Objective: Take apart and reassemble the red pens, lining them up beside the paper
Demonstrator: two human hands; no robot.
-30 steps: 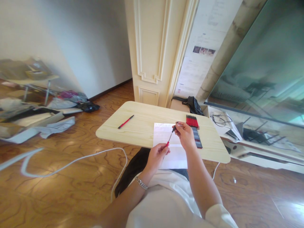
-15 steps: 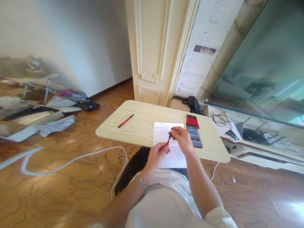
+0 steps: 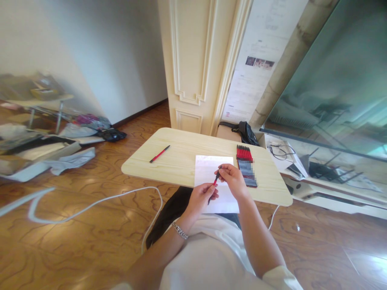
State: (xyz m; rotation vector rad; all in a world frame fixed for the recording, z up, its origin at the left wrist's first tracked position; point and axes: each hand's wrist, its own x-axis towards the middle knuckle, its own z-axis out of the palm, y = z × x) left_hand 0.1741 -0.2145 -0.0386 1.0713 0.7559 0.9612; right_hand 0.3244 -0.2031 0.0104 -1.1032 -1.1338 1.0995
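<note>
Both my hands hold one red and black pen [image 3: 215,182] above a white sheet of paper [image 3: 205,165]. My left hand [image 3: 203,197] pinches its red barrel, and a black end sticks out below the fingers. My right hand [image 3: 232,178] pinches the black upper end between thumb and fingertips. A second red and black pen [image 3: 160,154] lies at the left of the wooden table. On the right, several matching pens [image 3: 243,153] sit in a row in a dark pouch [image 3: 247,173], part of which is blurred out.
The light wooden table [image 3: 178,141] has rounded corners. A black bag [image 3: 248,133] rests behind it. To the right stands a low cabinet with a cable [image 3: 281,153] and papers. A white cord [image 3: 99,205] runs over the floor; boxes [image 3: 39,155] and bags lie at far left.
The pen has tilted and now shows a black end below my left hand. My right hand has shifted slightly right and down, still at the upper end.
</note>
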